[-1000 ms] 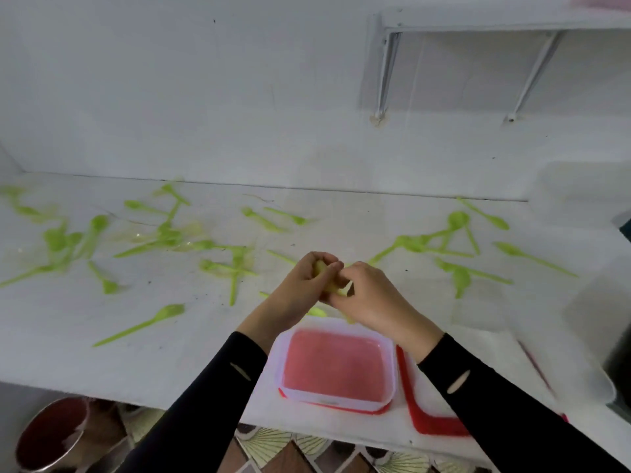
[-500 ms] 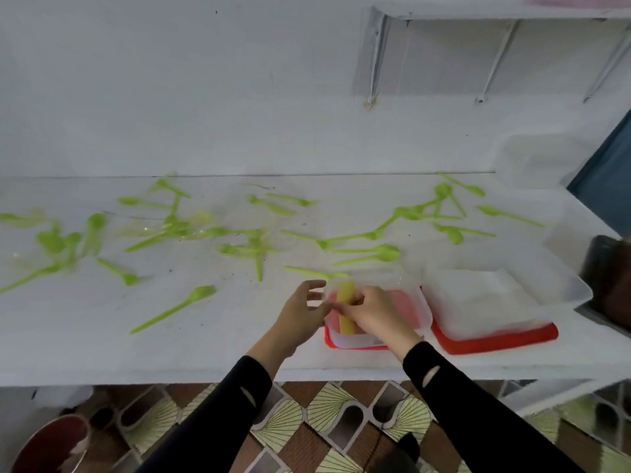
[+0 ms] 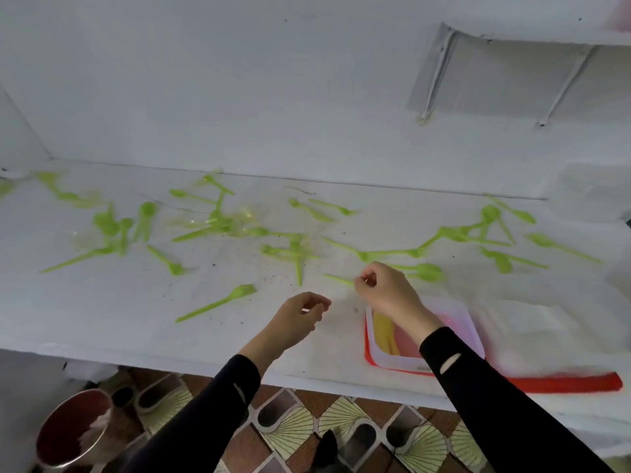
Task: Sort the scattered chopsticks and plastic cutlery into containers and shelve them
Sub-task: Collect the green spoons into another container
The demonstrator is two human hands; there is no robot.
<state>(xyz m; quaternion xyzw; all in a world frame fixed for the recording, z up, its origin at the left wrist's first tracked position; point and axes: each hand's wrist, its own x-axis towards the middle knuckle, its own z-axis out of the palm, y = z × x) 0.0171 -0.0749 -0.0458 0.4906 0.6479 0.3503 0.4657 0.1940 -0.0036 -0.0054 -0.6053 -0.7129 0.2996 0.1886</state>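
Note:
Several green plastic spoons and forks (image 3: 218,303) lie scattered across the white counter (image 3: 102,319). A clear container (image 3: 473,331) on a red lid stands near the front edge, with a yellow bundle (image 3: 384,331) lying inside at its left. My right hand (image 3: 386,293) is just beyond that container, with thumb and finger pinching the near end of a green piece (image 3: 338,278) that lies on the counter. My left hand (image 3: 300,319) hovers left of the container, fingers loosely curled, holding nothing.
A second clear container (image 3: 546,332) sits on a red lid (image 3: 563,384) to the right. More clear tubs (image 3: 594,196) stand at the back right. A wall shelf (image 3: 512,39) hangs above. A metal bowl (image 3: 73,435) stands on the tiled floor, lower left.
Both hands held the yellow bundle over the container; it now lies inside. The hands have parted, and the right one has reached forward to a green piece.

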